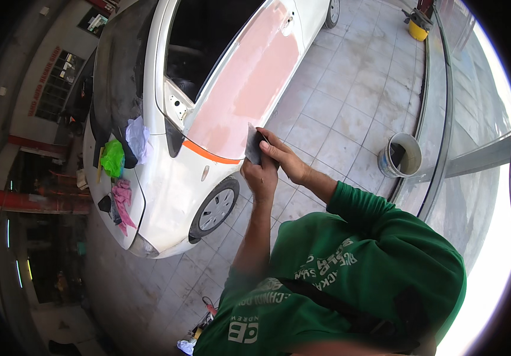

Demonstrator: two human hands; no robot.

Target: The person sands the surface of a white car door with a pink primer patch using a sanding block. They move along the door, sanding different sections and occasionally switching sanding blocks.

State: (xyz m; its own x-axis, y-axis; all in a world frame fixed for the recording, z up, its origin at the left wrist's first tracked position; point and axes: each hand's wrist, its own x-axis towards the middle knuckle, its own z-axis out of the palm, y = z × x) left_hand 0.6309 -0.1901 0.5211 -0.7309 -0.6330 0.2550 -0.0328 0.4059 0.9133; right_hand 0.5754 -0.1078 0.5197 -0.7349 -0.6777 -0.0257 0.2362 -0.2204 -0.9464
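Observation:
In front of my chest, both hands grip a folded dark grey sheet (254, 146) that looks like sandpaper. My left hand (261, 179) is closed around its lower end. My right hand (284, 155) pinches the right edge, thumb on the face and fingers behind. What lies within the fold is hidden. Just beyond the hands is a white car's door (249, 89), covered in pinkish patches that look like sanded filler or primer. A strip of orange tape (211, 153) runs along the door's front edge, by the white fender (178, 184).
On the hood lie a green cloth (112, 158), a pink cloth (123, 202) and a whitish cloth (138, 139). A white bucket (413, 155) with something dark inside stands on the tiled floor (341, 113) at right. Farther off is a yellow bucket (419, 29) beside a glass partition.

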